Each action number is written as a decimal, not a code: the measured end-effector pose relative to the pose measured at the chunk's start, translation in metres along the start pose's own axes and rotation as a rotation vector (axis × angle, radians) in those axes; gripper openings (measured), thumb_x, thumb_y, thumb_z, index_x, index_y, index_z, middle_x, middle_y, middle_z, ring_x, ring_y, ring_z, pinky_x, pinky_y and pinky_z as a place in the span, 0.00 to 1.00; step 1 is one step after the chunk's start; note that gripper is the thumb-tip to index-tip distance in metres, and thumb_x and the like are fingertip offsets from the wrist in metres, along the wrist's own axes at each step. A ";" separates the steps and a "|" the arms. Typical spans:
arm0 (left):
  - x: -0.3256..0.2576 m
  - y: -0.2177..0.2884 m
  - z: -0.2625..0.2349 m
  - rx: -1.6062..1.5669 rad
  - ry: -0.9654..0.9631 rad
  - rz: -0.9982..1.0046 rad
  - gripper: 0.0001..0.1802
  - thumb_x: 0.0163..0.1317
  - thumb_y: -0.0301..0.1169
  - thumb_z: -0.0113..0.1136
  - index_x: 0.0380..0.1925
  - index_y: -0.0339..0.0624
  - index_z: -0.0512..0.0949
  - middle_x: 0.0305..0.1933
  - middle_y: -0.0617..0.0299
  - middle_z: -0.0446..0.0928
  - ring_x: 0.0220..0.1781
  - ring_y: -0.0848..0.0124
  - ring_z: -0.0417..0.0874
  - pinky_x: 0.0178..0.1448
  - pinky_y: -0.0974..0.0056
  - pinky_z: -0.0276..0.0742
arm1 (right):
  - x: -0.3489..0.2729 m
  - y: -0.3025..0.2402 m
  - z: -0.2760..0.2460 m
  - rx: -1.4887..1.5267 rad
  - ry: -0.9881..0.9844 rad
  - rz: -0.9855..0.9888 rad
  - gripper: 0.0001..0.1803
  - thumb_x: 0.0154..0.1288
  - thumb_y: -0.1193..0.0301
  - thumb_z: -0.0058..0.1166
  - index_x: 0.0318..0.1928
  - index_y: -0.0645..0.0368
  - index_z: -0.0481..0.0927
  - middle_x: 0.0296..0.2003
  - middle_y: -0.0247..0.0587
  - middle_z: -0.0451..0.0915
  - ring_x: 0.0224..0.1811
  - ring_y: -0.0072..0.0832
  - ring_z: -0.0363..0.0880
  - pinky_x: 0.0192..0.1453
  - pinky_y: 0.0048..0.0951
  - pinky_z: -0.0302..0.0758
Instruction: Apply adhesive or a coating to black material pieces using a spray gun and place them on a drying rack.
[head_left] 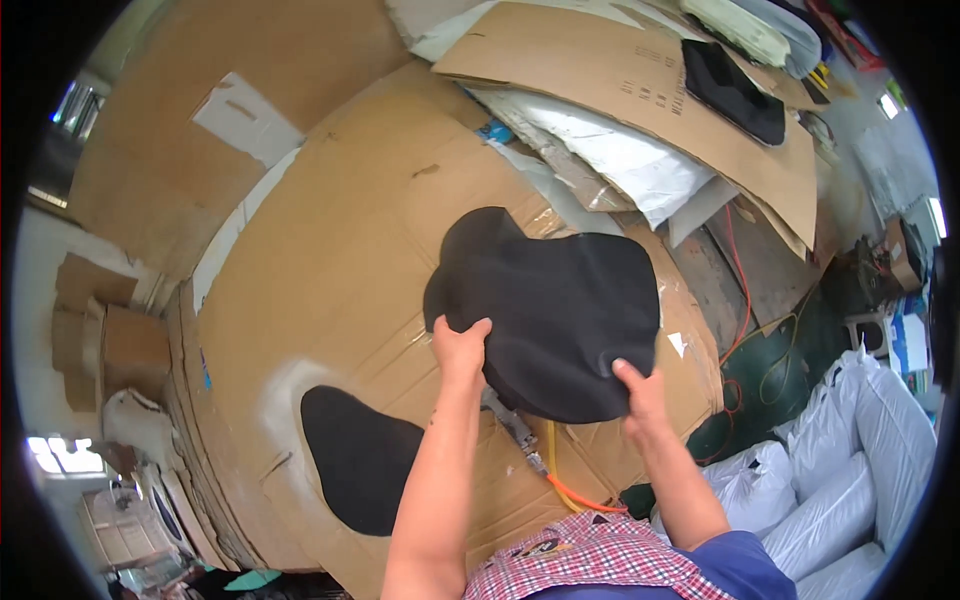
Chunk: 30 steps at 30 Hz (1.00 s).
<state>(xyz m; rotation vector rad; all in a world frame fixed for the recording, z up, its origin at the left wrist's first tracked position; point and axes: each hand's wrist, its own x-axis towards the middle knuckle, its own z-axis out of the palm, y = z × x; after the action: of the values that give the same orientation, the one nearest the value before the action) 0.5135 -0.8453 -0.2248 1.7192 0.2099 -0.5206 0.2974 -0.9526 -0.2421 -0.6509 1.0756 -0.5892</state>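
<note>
Both hands, left hand (460, 345) and right hand (640, 395), fingers clamped on black pad (555, 305), hiding the spray gun (520, 435) beneath.

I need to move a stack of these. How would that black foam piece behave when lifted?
Probably light: the left hand and right hand hold the black foam piece by its near edge only. Seemingly semi-stiff, since it spans unsupported without drooping. The matte surface likely grips well.
</note>
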 end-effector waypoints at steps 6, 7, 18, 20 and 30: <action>-0.050 0.028 -0.082 -0.704 -0.142 -0.243 0.22 0.47 0.18 0.63 0.45 0.33 0.72 0.43 0.53 0.78 0.45 0.61 0.79 0.52 0.59 0.76 | -0.041 -0.094 0.083 -0.213 -0.473 -0.187 0.15 0.57 0.78 0.57 0.45 0.67 0.75 0.40 0.44 0.80 0.40 0.31 0.81 0.46 0.32 0.79; -0.055 0.029 -0.106 -0.728 -0.095 -0.219 0.22 0.47 0.18 0.63 0.45 0.33 0.72 0.43 0.53 0.78 0.45 0.61 0.79 0.52 0.59 0.76 | -0.048 -0.097 0.102 -0.216 -0.583 -0.176 0.14 0.57 0.78 0.57 0.45 0.67 0.75 0.39 0.44 0.80 0.40 0.30 0.81 0.46 0.32 0.79; -0.218 0.031 -0.304 -0.835 0.522 0.476 0.26 0.59 0.21 0.54 0.58 0.38 0.64 0.59 0.55 0.69 0.58 0.61 0.71 0.62 0.54 0.70 | -0.158 0.026 0.262 -0.375 -1.266 0.280 0.19 0.55 0.77 0.62 0.48 0.64 0.75 0.41 0.40 0.80 0.40 0.25 0.79 0.46 0.28 0.78; -0.218 -0.023 -0.315 -0.812 0.675 0.376 0.27 0.59 0.19 0.53 0.60 0.37 0.63 0.61 0.56 0.67 0.60 0.63 0.70 0.64 0.57 0.67 | -0.146 0.079 0.258 -0.473 -1.254 0.381 0.21 0.54 0.77 0.61 0.50 0.65 0.74 0.42 0.41 0.79 0.41 0.27 0.79 0.47 0.30 0.77; -0.188 -0.215 -0.333 -1.280 0.567 -0.392 0.27 0.57 0.22 0.56 0.58 0.39 0.65 0.57 0.55 0.72 0.59 0.56 0.73 0.60 0.47 0.72 | -0.101 0.204 0.170 -1.111 -1.022 0.124 0.29 0.55 0.72 0.59 0.58 0.67 0.68 0.51 0.46 0.76 0.52 0.33 0.75 0.55 0.30 0.71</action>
<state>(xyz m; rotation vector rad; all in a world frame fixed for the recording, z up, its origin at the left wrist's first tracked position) 0.3331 -0.4501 -0.2859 0.5055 1.0480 -0.0697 0.4425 -0.7106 -0.2743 -1.5955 0.3572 0.5330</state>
